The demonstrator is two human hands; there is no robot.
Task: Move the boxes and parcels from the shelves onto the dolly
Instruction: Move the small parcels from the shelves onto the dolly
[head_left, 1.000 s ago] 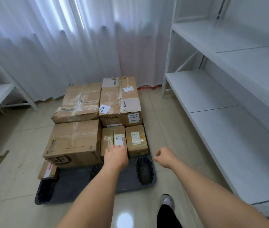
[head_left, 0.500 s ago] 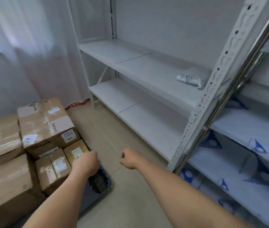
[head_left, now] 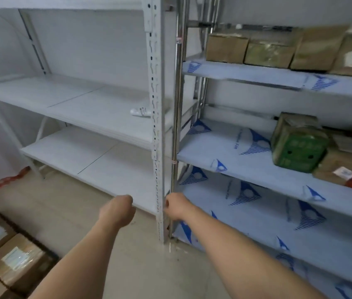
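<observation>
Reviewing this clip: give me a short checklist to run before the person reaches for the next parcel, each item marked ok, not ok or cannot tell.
1. Left hand free, holding nothing: ok.
2. Right hand free, holding nothing: ok.
3. Parcels still on the shelves, such as the green box: ok.
4. Small white parcel unobstructed on the white shelf: ok.
5. Floor between person and shelves clear: ok.
6. Space left on the dolly: cannot tell, only stacked boxes show.
</observation>
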